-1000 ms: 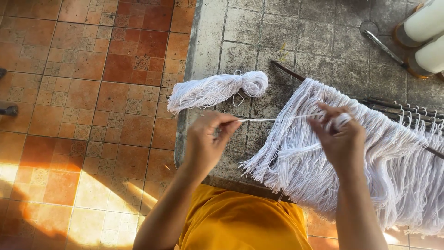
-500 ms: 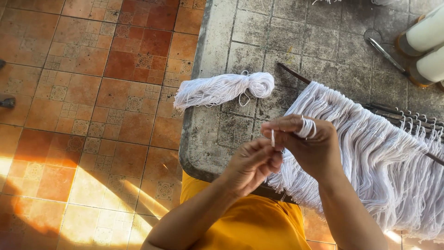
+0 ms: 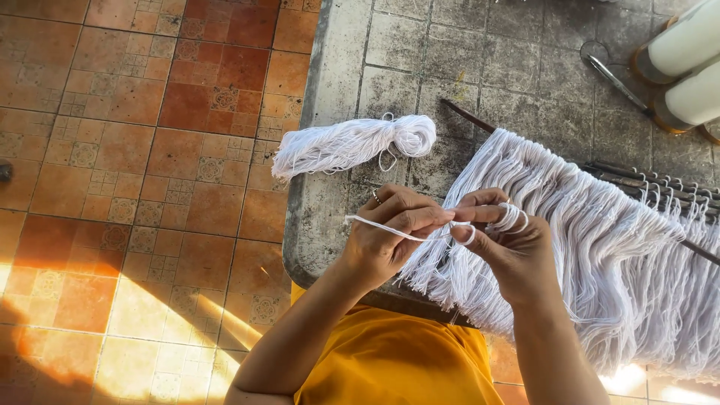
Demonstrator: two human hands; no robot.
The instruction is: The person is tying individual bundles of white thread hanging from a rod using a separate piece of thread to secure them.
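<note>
Head view: left hand (image 3: 386, 240) pinches a white strand (image 3: 375, 224) — right hand (image 3: 510, 251) has its fingers looped in it, over the fringe (image 3: 600, 240) — skein (image 3: 352, 144) far left

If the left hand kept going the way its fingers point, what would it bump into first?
Most likely the right hand. The left hand pinches a white string and its fingers point rightward, nearly touching the right fingers, which have string looped round them. The white fringe lies beyond, though depth is hard to judge.

Left hand (image 3: 386, 240) and right hand (image 3: 510, 247) meet, fingers (image 3: 420, 219) pinched together.
</note>
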